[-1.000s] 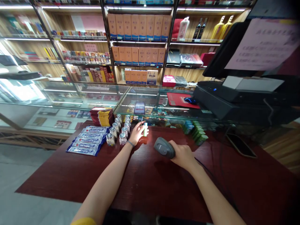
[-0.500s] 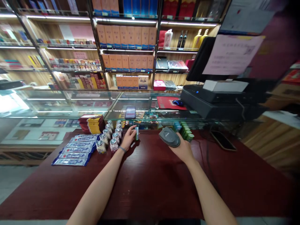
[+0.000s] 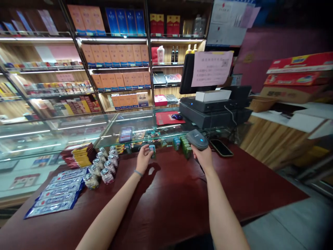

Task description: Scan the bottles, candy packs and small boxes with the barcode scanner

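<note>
My left hand [image 3: 144, 159] has its thumb and fingers closed on a small blue-green canister [image 3: 152, 150], held above the dark red counter with a shadow beneath. My right hand [image 3: 203, 157] is wrapped round the handle of a grey barcode scanner [image 3: 197, 139], whose blue light is lit. The scanner's head points left, toward the canister. Several green canisters [image 3: 186, 147] stand just left of the scanner, partly hidden by it. Beside them are blue canisters [image 3: 176, 143]. A small bluish shape [image 3: 128, 148] by the glass, left of my left hand, is too blurred to identify.
Several lidded jars [image 3: 107, 175], blue-white packets [image 3: 56, 192] and red-yellow packs [image 3: 78, 155] lie at the left. A phone [image 3: 221, 148] rests right of the scanner. Behind stand a glass case [image 3: 104, 130], a mouse [image 3: 177, 117] and a monitor [image 3: 187, 74].
The view has turned right. My left hand and its canister have moved right over the counter. The scanner has moved right, over the green canisters, and its blue light now shows.
</note>
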